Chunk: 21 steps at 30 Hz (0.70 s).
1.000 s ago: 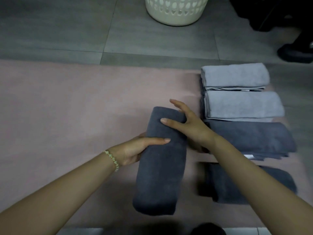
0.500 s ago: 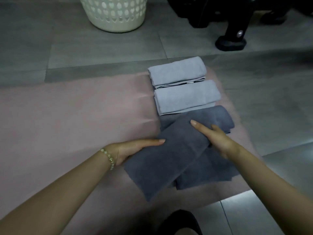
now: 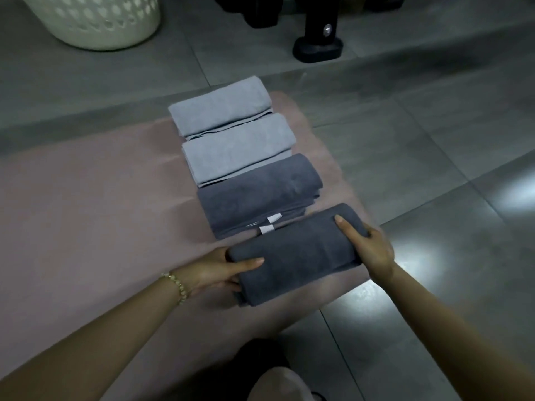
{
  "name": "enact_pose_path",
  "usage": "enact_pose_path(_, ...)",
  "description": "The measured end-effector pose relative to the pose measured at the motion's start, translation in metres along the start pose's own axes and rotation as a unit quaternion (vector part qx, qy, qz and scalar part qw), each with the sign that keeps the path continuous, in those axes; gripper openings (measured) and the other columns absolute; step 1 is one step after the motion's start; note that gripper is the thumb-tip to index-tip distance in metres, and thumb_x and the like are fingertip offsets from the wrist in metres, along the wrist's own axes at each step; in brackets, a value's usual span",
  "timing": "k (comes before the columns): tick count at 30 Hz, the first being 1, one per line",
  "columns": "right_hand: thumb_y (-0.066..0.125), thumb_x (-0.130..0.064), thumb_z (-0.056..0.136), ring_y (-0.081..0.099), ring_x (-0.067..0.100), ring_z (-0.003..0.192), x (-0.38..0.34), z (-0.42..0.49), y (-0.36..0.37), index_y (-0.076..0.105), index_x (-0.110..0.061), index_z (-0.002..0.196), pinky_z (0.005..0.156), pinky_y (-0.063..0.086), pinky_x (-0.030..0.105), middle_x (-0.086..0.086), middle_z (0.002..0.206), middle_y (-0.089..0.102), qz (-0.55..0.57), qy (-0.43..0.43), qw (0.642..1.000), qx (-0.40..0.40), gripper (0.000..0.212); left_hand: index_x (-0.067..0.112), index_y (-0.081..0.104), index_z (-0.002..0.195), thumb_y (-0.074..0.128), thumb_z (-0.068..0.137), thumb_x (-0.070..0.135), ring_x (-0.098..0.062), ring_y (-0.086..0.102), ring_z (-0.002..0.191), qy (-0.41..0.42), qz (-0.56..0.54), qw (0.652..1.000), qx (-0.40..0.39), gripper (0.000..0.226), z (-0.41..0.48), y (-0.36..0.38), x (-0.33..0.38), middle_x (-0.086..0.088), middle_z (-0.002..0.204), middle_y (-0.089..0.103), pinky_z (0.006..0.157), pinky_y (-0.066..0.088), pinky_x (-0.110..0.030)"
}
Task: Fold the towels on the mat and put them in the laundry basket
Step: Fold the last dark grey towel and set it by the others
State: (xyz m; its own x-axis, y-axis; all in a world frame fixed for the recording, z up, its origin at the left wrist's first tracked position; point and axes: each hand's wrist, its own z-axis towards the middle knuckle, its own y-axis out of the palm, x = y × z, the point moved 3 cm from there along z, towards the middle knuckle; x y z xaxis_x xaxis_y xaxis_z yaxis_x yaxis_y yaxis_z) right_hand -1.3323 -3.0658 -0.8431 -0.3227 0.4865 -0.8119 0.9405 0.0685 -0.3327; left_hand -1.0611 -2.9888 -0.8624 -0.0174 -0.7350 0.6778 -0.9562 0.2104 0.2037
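Head view, left hand (image 3: 212, 270), right hand (image 3: 373, 250) gripping towel (image 3: 298, 256), basket (image 3: 95, 21) contents hidden

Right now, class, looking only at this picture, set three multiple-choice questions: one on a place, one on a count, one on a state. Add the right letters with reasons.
1. Where does the laundry basket stand?
A. On the floor beyond the mat, at far left
B. On the mat among the towels
C. On top of the towels

2. How many light grey towels lie folded?
A. One
B. Two
C. Four

3. What state is the nearest dark grey towel in?
A. Spread flat, unfolded
B. Folded, gripped at each end by a hand
C. Crumpled in the basket

Answers:
1 A: the basket sits on grey tiles, off the mat.
2 B: two pale ones lie side by side at the row's far end.
3 B: the left hand and right hand hold its two ends.
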Motion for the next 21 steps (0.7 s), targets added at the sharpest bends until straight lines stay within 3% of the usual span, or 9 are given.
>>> enact_pose_path(4, 0.069, -0.042, 0.082, 0.063, 0.006, 0.081, 0.014, 0.003, 0.014, 0.067, -0.008, 0.095, 0.061, 0.048, 0.01, 0.001, 0.09, 0.07, 0.004, -0.014, 1.0, 0.014, 0.036, 0.018, 0.064, 0.115, 0.072, 0.078, 0.028, -0.008, 0.07, 0.089, 0.002, 0.012, 1.0, 0.019, 0.039, 0.002, -0.007, -0.004, 0.004, 0.099, 0.074, 0.065, 0.055, -0.019)
enact_pose_path(6, 0.07, -0.04, 0.081, 0.062, 0.007, 0.074, 0.019, 0.004, 0.02, 0.066, -0.005, 0.087, 0.055, 0.046, 0.006, 0.001, 0.082, 0.068, -0.007, -0.023, 0.999, 0.029, 0.036, 0.018, 0.064, 0.112, 0.069, 0.081, 0.021, -0.005, 0.07, 0.084, 0.009, 0.03, 0.999, 0.031, 0.032, 0.004, -0.01, -0.006, 0.006, 0.095, 0.074, 0.062, 0.053, -0.017)
enact_pose_path(11, 0.073, -0.045, 0.077, 0.06, 0.013, 0.069, 0.022, 0.007, 0.026, 0.063, -0.003, 0.081, 0.056, 0.048, 0.015, 0.005, 0.074, 0.066, -0.021, -0.039, 0.996, 0.074, 0.043, 0.006, 0.066, 0.112, 0.07, 0.082, 0.015, -0.01, 0.069, 0.078, 0.042, 0.099, 0.991, 0.082, 0.031, 0.012, -0.016, -0.009, -0.006, 0.094, 0.073, 0.061, 0.056, -0.024)
enact_pose_path(14, 0.073, -0.047, 0.075, 0.061, 0.014, 0.078, 0.023, 0.005, 0.028, 0.059, -0.005, 0.091, 0.064, 0.046, 0.018, 0.001, 0.082, 0.064, -0.008, -0.035, 0.995, 0.092, 0.047, 0.009, 0.067, 0.095, 0.075, 0.077, 0.03, -0.016, 0.066, 0.074, 0.07, 0.199, 0.972, 0.107, 0.029, 0.015, -0.023, -0.004, -0.004, 0.083, 0.071, 0.059, 0.055, -0.026)
enact_pose_path(17, 0.073, -0.045, 0.076, 0.057, 0.015, 0.093, 0.032, -0.001, 0.024, 0.049, -0.008, 0.108, 0.071, 0.043, 0.014, 0.004, 0.103, 0.058, 0.039, 0.003, 0.992, 0.12, 0.055, 0.014, 0.056, 0.089, 0.077, 0.066, 0.051, -0.006, 0.055, 0.07, 0.089, 0.336, 0.925, 0.155, 0.048, 0.015, -0.03, 0.001, 0.008, 0.078, 0.06, 0.056, 0.041, -0.01)
enact_pose_path(19, 0.073, -0.054, 0.071, 0.055, 0.017, 0.104, 0.044, -0.006, 0.021, 0.043, -0.009, 0.121, 0.082, 0.047, 0.019, 0.006, 0.12, 0.052, 0.092, 0.047, 0.987, 0.125, 0.074, 0.02, 0.056, 0.096, 0.072, 0.058, 0.069, 0.0, 0.055, 0.078, 0.109, 0.364, 0.913, 0.146, 0.063, 0.012, -0.026, 0.007, 0.013, 0.089, 0.059, 0.061, 0.039, -0.007)
enact_pose_path(21, 0.074, -0.073, 0.052, 0.052, 0.021, 0.115, 0.054, -0.015, 0.021, 0.036, -0.011, 0.134, 0.098, 0.047, 0.035, 0.006, 0.132, 0.047, 0.134, 0.104, 0.977, 0.131, 0.11, 0.029, 0.057, 0.096, 0.061, 0.054, 0.082, 0.009, 0.056, 0.085, 0.14, 0.348, 0.919, 0.124, 0.069, 0.009, -0.016, 0.017, 0.02, 0.096, 0.059, 0.066, 0.039, -0.002)
